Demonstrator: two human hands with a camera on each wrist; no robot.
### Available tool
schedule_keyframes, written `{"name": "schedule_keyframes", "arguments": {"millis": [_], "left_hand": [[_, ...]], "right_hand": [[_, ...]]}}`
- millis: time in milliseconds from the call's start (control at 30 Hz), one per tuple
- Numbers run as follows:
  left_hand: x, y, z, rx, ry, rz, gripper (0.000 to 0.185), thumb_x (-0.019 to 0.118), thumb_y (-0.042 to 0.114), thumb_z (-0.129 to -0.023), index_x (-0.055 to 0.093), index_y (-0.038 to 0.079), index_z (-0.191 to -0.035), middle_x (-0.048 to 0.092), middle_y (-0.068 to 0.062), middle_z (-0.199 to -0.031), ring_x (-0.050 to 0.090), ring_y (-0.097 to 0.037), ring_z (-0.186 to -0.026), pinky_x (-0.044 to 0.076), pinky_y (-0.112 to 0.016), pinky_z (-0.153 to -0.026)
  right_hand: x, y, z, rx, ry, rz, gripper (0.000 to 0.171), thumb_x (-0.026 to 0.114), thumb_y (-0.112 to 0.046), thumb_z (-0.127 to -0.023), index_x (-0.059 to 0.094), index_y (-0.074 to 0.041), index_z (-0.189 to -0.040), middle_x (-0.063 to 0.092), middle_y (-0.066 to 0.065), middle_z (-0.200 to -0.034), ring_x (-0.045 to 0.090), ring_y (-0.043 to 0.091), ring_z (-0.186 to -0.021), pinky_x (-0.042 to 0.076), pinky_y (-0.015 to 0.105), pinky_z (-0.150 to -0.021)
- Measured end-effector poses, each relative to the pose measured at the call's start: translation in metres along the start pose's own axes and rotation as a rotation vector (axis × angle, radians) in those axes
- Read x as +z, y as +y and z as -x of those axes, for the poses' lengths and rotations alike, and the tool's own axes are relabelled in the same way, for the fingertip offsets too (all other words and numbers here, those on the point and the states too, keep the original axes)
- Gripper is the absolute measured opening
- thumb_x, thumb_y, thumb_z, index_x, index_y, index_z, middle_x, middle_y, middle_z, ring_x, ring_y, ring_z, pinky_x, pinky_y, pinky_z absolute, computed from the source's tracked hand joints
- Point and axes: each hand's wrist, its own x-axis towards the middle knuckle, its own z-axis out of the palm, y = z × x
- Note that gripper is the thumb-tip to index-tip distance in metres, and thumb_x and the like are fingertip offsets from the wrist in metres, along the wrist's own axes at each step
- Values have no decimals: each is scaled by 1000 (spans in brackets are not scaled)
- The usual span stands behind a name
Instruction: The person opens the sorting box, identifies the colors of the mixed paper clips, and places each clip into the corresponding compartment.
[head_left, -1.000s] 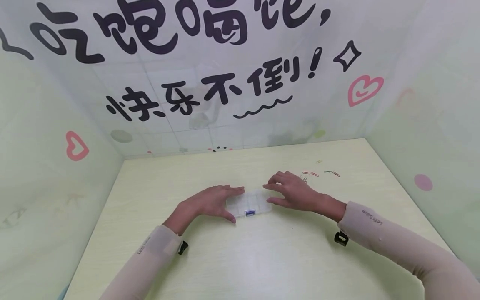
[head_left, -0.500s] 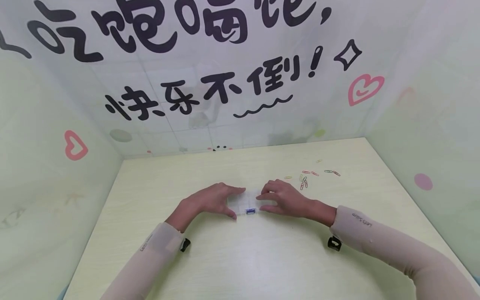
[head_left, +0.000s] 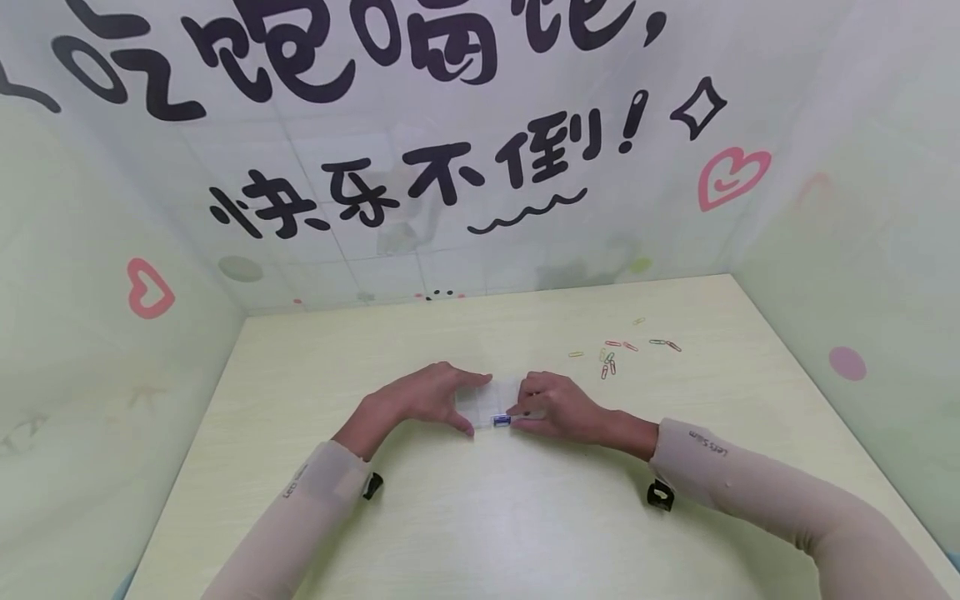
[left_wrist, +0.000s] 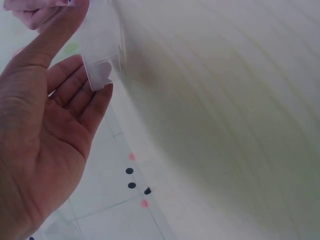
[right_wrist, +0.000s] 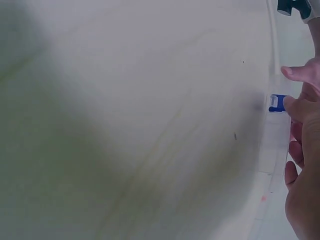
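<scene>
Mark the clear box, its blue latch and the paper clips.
clear box (head_left: 480, 400), head view, bare lid.
blue latch (right_wrist: 276, 103), right wrist view, latch middle.
paper clips (head_left: 607, 363), head view, middle of nearest cluster.

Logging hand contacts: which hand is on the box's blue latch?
The right hand: its thumb meets the blue latch. The left hand holds the box's other end.

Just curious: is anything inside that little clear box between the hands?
The clear box looks empty in the compartments showing near its blue latch. The right hand and left hand cover both ends.
</scene>
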Motion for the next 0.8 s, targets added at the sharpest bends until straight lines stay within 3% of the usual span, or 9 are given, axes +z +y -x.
{"name": "schedule_keyframes", "arguments": {"millis": [533, 633, 800], "left_hand": [[-4, 4, -1, 0, -1, 0, 89, 96, 40, -78, 59, 6, -151, 59, 8, -69, 38, -6, -68, 43, -25, -73], [-4, 5, -1, 0, -6, 3, 89, 96, 40, -78, 58, 6, -152, 57, 8, -68, 36, -7, -68, 41, -25, -71], [-4, 6, 0, -3, -6, 3, 90, 96, 40, -78, 58, 5, -152, 68, 5, -78, 41, -7, -72, 43, -25, -74]], "right_hand": [[5, 2, -1, -97, 59, 16, 18, 96, -4, -74, 87, -9, -89, 68, -6, -77, 53, 9, -72, 44, 14, -64], [5, 0, -2, -63, 48, 7, 15, 95, -4, -76, 86, -8, -88, 69, -5, -76, 54, 9, -71, 46, 15, -64], [8, -2, -5, 71, -3, -63, 10, 91, -3, -80, 85, -8, -86, 68, -4, -74, 52, 6, -71, 47, 18, -67]]}}
